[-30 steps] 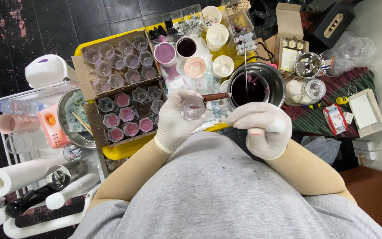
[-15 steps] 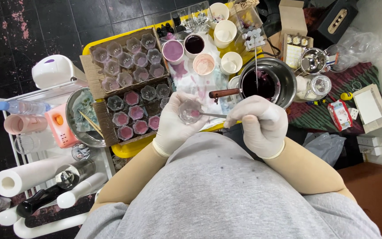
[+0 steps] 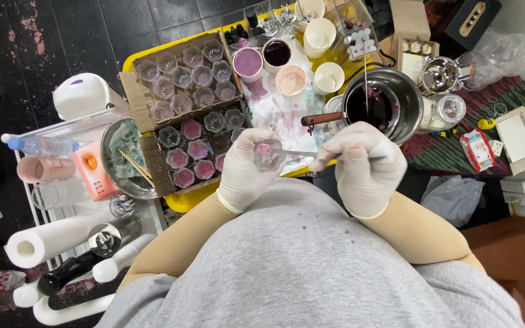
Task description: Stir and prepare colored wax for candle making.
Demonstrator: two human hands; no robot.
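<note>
My left hand (image 3: 245,173), in a white glove, holds a small clear flower-shaped cup (image 3: 270,154) with a little pink inside. My right hand (image 3: 363,164), also gloved, grips a thin metal tool (image 3: 304,154) whose tip reaches into the cup. Both hands hover over the near edge of a yellow tray (image 3: 185,202). Beside my left hand lies a cardboard tray (image 3: 197,153) of similar cups, several filled with pink. A second cardboard tray (image 3: 180,78) of clear cups sits behind it.
A dark pot (image 3: 377,104) of purple liquid with a wooden handle stands beyond my right hand. Paper cups of pink and dark liquid (image 3: 248,62) sit at the tray's far side. A metal bowl (image 3: 123,159), a paper towel roll (image 3: 50,238) and bottles crowd the left.
Both hands have drawn closer to my body with the cup. My right hand has brought the metal tool level and put its tip into the cup.
</note>
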